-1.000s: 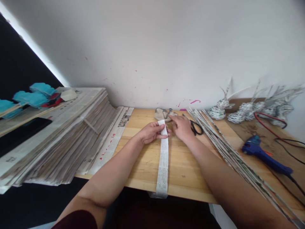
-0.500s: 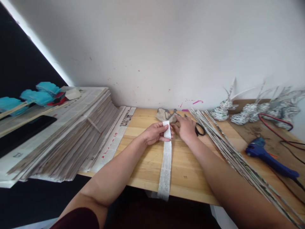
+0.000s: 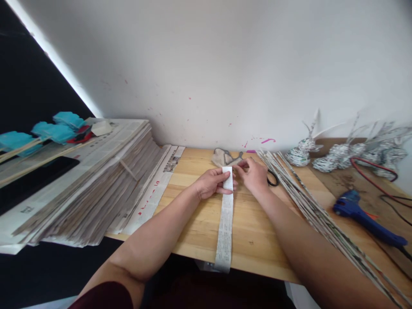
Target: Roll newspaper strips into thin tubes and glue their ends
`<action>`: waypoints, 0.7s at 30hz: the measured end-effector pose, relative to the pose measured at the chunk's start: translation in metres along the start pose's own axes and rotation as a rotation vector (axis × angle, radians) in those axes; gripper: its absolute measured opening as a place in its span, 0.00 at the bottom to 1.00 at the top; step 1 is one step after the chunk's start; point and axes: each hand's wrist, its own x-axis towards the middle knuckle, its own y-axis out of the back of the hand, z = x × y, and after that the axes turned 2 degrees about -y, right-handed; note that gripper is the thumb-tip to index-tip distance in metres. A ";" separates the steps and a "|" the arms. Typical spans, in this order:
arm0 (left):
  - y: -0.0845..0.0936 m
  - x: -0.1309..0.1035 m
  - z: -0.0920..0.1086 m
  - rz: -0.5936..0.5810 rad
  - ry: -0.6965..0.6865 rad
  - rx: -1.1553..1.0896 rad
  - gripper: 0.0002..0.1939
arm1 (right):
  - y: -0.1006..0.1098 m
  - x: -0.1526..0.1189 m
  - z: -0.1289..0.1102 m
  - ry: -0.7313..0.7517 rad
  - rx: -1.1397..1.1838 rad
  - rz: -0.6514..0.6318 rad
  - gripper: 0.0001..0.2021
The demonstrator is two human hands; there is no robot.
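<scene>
Newspaper strip (image 3: pixel 225 227) is trailing down the frame's centre across the desk (image 3: pixel 254 227), apparently cut but flat throughout, left hand (image 3: pixel 210 183) pinching its top, right hand (image 3: pixel 254 175) poising just beside, its hold unclear.

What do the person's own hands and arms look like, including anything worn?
The left hand and right hand are ungloved. The left forearm and right forearm are bare, with no watch or bracelet in view. A dark maroon sleeve ends near the left elbow; no right sleeve shows.
</scene>
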 end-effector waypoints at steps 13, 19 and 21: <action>-0.002 0.000 0.001 0.030 -0.043 -0.032 0.14 | 0.006 -0.014 -0.022 -0.113 0.675 -0.356 0.17; -0.005 0.001 0.002 0.075 -0.051 -0.063 0.10 | 0.006 -0.017 -0.025 -0.112 0.795 -0.364 0.20; -0.006 0.001 0.003 0.072 -0.058 -0.063 0.10 | 0.005 -0.018 -0.024 -0.102 0.809 -0.363 0.19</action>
